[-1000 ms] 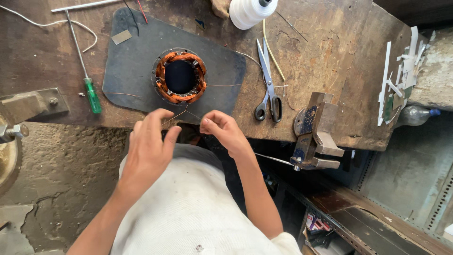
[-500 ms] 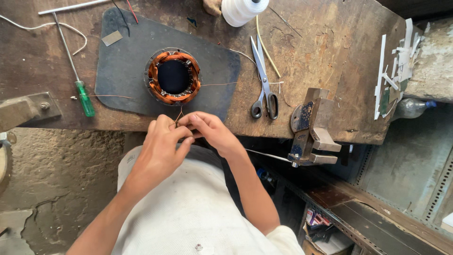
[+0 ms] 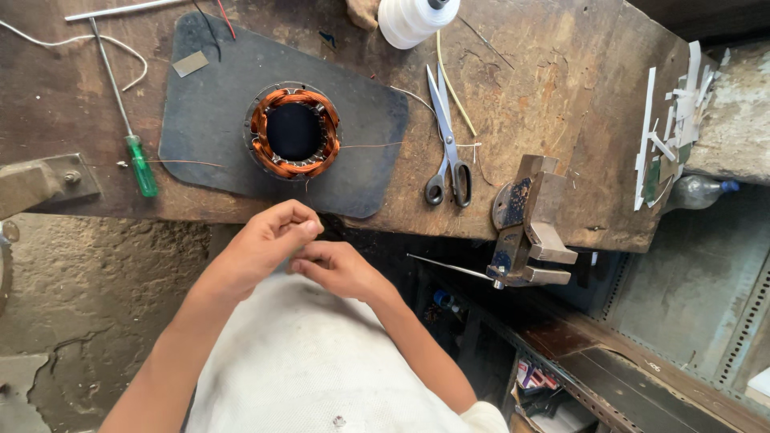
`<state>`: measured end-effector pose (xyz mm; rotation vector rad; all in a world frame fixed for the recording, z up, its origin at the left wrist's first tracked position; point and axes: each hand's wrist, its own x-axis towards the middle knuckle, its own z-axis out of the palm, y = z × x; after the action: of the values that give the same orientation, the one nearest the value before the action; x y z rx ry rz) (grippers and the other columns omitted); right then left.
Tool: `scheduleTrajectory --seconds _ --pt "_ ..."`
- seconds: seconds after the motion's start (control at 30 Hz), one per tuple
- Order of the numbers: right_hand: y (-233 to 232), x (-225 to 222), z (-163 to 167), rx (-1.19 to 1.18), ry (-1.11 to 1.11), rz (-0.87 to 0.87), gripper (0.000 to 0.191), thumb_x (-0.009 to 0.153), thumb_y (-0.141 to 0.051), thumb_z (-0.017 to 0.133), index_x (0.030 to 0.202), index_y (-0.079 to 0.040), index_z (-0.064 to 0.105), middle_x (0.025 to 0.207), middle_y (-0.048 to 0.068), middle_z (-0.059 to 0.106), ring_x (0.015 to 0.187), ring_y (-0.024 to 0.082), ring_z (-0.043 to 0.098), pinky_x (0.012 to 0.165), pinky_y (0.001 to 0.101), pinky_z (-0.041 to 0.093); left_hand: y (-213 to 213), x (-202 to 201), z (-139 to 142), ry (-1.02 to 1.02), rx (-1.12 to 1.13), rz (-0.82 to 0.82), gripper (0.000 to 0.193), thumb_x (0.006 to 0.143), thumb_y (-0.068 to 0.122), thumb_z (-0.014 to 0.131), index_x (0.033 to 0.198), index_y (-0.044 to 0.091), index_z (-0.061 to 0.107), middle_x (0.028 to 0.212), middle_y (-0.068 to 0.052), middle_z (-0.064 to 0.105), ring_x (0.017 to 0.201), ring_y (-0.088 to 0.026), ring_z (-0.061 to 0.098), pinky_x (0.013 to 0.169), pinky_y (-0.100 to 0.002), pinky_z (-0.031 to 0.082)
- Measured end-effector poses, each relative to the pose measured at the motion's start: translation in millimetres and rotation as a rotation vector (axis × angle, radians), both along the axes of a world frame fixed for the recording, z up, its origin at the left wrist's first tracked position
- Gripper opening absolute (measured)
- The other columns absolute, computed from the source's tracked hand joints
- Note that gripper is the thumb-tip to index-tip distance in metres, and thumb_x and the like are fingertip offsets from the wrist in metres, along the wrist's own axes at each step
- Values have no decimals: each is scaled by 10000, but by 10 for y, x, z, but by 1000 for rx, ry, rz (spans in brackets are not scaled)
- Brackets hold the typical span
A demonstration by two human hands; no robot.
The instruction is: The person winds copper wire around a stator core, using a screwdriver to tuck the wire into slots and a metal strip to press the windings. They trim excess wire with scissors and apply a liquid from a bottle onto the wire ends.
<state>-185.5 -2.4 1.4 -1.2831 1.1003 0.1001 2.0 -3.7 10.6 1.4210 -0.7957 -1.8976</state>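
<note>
Just beyond the hands, on a dark mat [image 3: 208,152] laid over the wooden workbench [image 3: 561,88], stands a round stator [image 3: 294,133]; its ring holds copper windings around an empty black bore, and thin wire leads run out from it to both sides. The left hand [image 3: 269,240] and the right hand [image 3: 337,269] meet below the bench edge, fingertips touching. Both are curled nearly closed, thumb against forefinger, in a pinch; whatever they grip is too fine to make out. To the left of the hands lies a green-handled screwdriver [image 3: 138,156]; to the right lie scissors [image 3: 447,148] and, farther right, a small bench vise [image 3: 529,220]. A white thread spool [image 3: 413,18] stands far beyond the hands. Compared with half a second earlier, the hands have drawn back from the bench edge toward the body, farther from the stator.
</note>
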Motion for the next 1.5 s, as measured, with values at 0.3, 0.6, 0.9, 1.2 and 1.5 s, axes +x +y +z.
scheduleTrajectory --seconds 0.3,0.6,0.9,1.2,1.5 --pt "-551 -117 -162 145 -421 -553 224 1077 -236 582 1094 -25 655 1044 43 703 1005 133 683 919 317 556 114 -125 248 -762 -402 -121 237 925 227 718 1112 92 662 1025 -115 591 938 -285 588 839 -406 500" --pt "54 -4 -70 82 -114 -217 235 992 -211 641 1132 -33 703 1028 30 735 974 119 671 892 306 540 144 57 -107 63 -198 88 175 992 194 675 1057 36 709 1224 -137 579 1067 -187 607 861 -342 529" --pt "-523 13 -153 172 -342 -529 228 1100 -213 621 1101 12 662 992 59 687 876 135 583 806 343 500 211 -175 163 -727 -532 -86 203 865 169 731 1024 51 686 997 -130 576 903 -292 578 791 -411 508" --pt "36 -54 -152 258 -320 -433 246 1016 -208 621 1154 -14 685 1088 55 724 1045 137 685 961 322 548 149 0 -118 -117 -135 73 163 918 160 704 1043 56 722 1126 -73 639 1021 -213 682 788 -330 590" --pt "-371 -62 -182 234 -455 -564 273 1113 -242 575 1196 9 641 1085 61 687 984 118 636 889 314 512 135 -249 201 -700 -541 -132 182 840 146 763 996 65 712 997 -143 565 976 -285 550 816 -400 503"
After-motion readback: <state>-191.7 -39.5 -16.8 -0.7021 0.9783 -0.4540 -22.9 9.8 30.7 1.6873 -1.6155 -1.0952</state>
